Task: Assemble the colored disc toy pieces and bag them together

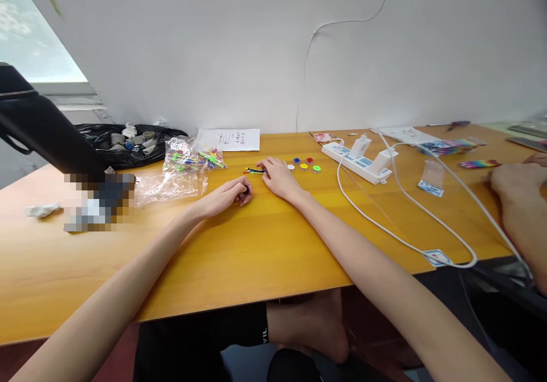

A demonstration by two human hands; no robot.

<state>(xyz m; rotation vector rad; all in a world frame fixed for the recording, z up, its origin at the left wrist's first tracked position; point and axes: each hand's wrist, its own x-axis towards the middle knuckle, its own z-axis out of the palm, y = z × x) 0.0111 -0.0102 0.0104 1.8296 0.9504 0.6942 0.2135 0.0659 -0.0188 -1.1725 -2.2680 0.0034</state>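
Note:
My left hand [231, 195] rests on the table with its fingers curled round a small black round piece [246, 190], which shows only in part. Just to the right, my right hand [280, 178] lies palm down, fingers stretched out and a little apart. Its fingertips touch thin coloured plastic sticks [252, 171], partly hidden under them. Close beside that hand sit several small discs: a blue disc [297, 160], a red disc [309, 160], a white disc [291, 167], a yellow disc [303, 167] and a green disc [317, 169].
A clear bag of coloured plastic parts [192, 157] and an empty clear wrapper [168, 188] lie left. Behind them is a black bag [149, 134]. A power strip [356, 162] with white cables stands right. Another person's arm [519, 211] rests at the far right.

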